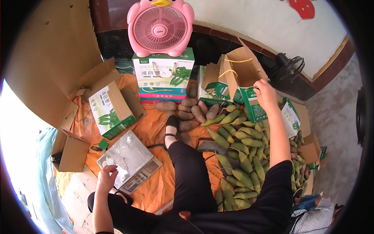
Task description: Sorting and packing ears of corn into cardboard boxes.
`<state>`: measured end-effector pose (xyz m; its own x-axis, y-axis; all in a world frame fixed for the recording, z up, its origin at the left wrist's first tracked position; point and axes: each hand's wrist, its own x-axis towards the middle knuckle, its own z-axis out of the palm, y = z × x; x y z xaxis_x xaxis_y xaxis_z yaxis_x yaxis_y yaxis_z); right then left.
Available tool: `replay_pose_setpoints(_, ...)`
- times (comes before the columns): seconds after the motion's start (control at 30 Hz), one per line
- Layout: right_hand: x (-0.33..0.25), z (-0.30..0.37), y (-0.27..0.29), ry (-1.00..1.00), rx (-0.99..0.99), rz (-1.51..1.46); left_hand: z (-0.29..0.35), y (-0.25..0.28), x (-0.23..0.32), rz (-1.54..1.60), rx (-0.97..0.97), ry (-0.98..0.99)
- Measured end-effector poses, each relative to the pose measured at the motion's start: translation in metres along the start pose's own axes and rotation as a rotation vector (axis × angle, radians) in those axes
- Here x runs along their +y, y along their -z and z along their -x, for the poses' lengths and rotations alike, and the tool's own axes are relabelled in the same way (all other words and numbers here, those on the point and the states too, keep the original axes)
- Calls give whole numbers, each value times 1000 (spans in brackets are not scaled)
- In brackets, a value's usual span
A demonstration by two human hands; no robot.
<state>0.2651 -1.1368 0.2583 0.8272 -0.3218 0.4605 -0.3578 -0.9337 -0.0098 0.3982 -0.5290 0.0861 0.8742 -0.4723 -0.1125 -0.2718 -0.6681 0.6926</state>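
Note:
My right hand point(266, 95) reaches out to the far right, its fingers closed on the edge of an open cardboard gift box point(244, 64) with yellow rope handles. A green printed flap point(252, 104) of the box hangs just below the fingers. My left hand point(107, 178) hovers at the near left edge of a digital scale point(128, 158) with a shiny metal pan. Its fingers are loosely bent, with nothing visible in them. Many green radishes point(245, 156) lie heaped on the floor between my leg and right arm.
A pink bird-shaped fan point(160, 29) stands on a closed white-and-green box point(163, 70) at the back. Reddish-brown tubers point(188, 111) lie before it. An open carton point(111, 109) sits left on the orange sheet point(156, 187). A black fan point(288, 64) stands by the wall. Another person's striped clothing point(313, 216) shows lower right.

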Motion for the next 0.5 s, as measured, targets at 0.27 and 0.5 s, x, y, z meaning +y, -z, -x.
replay_pose_setpoints(0.27, 26, 18, 80, -183, 54, -511, 13, 15, 1, 74, 42, 55)
replay_pose_setpoints(0.5, 5, 5, 107, -315, -173, -883, 23, 27, 35, 177, 33, -8)
